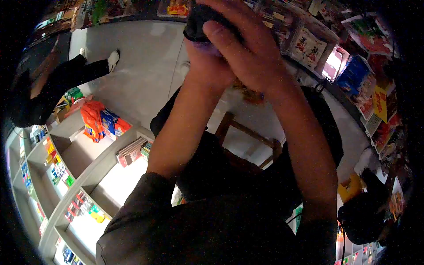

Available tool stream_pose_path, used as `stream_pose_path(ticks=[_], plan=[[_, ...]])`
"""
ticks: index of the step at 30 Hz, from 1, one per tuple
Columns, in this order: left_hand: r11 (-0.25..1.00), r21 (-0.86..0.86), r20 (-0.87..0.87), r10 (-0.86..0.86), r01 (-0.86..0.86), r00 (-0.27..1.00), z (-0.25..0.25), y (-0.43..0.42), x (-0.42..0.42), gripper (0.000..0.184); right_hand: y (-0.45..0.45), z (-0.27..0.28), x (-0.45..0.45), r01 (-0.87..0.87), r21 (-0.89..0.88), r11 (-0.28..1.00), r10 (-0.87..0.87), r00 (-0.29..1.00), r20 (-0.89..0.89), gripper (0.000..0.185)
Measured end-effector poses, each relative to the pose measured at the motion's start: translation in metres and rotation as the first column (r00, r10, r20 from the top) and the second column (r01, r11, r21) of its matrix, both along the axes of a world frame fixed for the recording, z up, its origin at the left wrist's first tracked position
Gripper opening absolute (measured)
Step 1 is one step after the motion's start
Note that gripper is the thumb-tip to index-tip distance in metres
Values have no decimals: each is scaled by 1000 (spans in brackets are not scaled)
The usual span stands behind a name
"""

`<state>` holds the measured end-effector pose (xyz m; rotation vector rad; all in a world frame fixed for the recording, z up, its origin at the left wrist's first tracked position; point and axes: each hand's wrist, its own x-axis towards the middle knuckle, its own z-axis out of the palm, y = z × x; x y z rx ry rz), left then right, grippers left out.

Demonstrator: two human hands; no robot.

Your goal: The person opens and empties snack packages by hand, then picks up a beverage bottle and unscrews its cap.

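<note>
Held up at the top of the head view is a dark, rounded object (197, 27), its kind unclear. My right hand (251, 48) is wrapped over it from the right, with the thumb pressed against its near side. Below it, my left hand (207, 66) is raised against the object and my right hand; its fingers are hidden. A purplish patch shows between the object and my left hand. Both forearms reach up from dark sleeves.
A wooden stool frame (254, 132) stands below my arms. White shelves (84, 165) with small packages and orange bags (92, 119) are at the left. Packaged goods (309, 46) line the right. Another person's dark-trousered legs (84, 68) show at upper left.
</note>
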<state>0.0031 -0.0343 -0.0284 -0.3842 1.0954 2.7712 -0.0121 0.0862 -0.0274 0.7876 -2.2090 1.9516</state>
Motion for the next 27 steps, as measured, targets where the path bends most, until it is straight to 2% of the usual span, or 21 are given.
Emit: stream_pose_path(ticks=[6,9,12,13,15,17,18,19,20,21,22,23,24,25,26,27], plan=[[994,-92,-198,-82,65,977,-9,-42,-31,38,-28,8,21,184,42,982,-167,950,-263,39],[980,-198,-233,-59,12,971,-8,-51,-27,42,-30,19,33,79,30,996,-74,988,-136,33],[872,-478,-194,13,-106,981,1,-24,-5,47,-23,14,13,202,-5,979,-198,956,-217,33],[823,-549,-183,54,-148,982,2,-11,2,49,-26,8,7,243,-131,961,-254,964,-73,33],[875,-455,-174,95,-165,980,0,6,10,53,-32,1,-4,364,-349,864,-297,927,230,33],[997,-32,-176,65,-72,982,-5,3,7,46,-21,7,-1,343,-197,918,-321,937,137,29],[982,188,-182,53,-19,982,-10,2,3,46,-13,19,2,328,-10,945,-326,941,92,28],[917,397,-190,44,35,981,-15,0,-2,49,-10,25,4,309,177,935,-321,946,48,27],[860,468,-312,-55,203,948,-30,-11,-15,48,-12,22,7,242,145,959,-252,966,53,28],[776,510,-439,-136,371,888,-51,-29,-33,47,-15,15,13,175,113,978,-182,982,54,30],[795,472,-460,-145,380,876,-49,-31,-33,47,-17,10,16,104,81,991,-109,993,52,32],[814,434,-481,-154,387,863,-48,-33,-32,46,-18,7,16,151,86,985,-151,989,-8,31],[920,317,-399,-93,232,912,-21,-19,-12,46,-18,4,15,198,87,976,-193,979,-67,29],[955,267,-148,-91,129,985,-7,-9,-7,37,-18,1,12,249,85,965,-238,963,-127,28],[976,215,116,-67,41,991,7,1,-3,31,-13,-1,4,341,86,936,-331,937,-110,27],[996,68,106,-58,51,993,6,10,1,36,-7,-3,-6,429,87,899,-422,902,-91,26]])
